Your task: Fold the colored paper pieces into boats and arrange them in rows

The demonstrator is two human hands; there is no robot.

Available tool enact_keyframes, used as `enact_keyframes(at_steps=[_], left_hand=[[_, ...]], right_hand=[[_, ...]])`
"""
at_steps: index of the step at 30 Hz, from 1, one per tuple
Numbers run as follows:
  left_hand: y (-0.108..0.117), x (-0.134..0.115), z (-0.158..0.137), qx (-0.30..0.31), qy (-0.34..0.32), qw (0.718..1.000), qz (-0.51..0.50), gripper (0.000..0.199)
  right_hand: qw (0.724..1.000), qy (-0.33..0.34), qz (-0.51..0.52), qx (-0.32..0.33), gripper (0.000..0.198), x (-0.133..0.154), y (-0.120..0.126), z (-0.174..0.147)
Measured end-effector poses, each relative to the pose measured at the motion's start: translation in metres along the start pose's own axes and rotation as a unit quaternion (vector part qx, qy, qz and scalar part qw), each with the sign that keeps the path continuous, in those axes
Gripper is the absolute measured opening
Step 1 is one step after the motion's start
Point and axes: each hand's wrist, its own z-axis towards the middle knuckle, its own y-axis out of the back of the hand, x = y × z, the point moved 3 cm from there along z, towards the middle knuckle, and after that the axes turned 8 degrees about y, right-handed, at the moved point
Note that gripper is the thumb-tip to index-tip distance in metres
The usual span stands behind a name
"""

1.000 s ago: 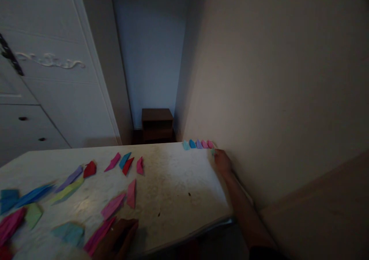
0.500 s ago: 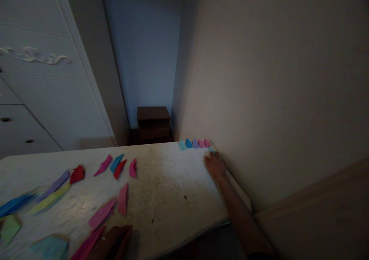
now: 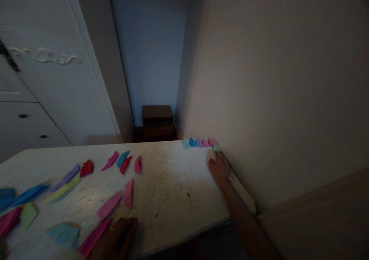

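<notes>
Your right hand (image 3: 220, 170): pinch since loosened, part-open, touching pale blue paper (image 3: 216, 148), seemingly added right of paper row (image 3: 199, 142) | Your left hand (image 3: 117, 237): half-curled beside magenta paper (image 3: 95, 237), hold cannot be told.

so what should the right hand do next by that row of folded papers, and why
Probably ease the right hand back from the pale blue piece: its fingertips are at that piece, which appears to sit just past the pink end of the row of folded papers. Whether the fingers grip it is unclear.
</notes>
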Motion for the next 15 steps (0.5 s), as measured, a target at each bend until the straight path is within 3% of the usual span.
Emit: enact_keyframes(at_steps=[5, 9, 15], left_hand=[[0.001, -0.011, 0.001, 0.003, 0.050, 0.998, -0.026, 0.033], [0.007, -0.020, 0.000, 0.021, 0.092, 0.994, -0.060, 0.033], [0.024, -0.025, -0.002, 0.026, 0.157, 0.974, -0.160, 0.033]], right_hand=[[0.996, 0.064, 0.068, -0.015, 0.036, 0.016, -0.002, -0.008], [0.976, 0.161, 0.145, 0.016, 0.034, 0.035, -0.009, -0.021], [0.946, 0.228, 0.218, 0.076, 0.044, 0.052, -0.008, -0.038]])
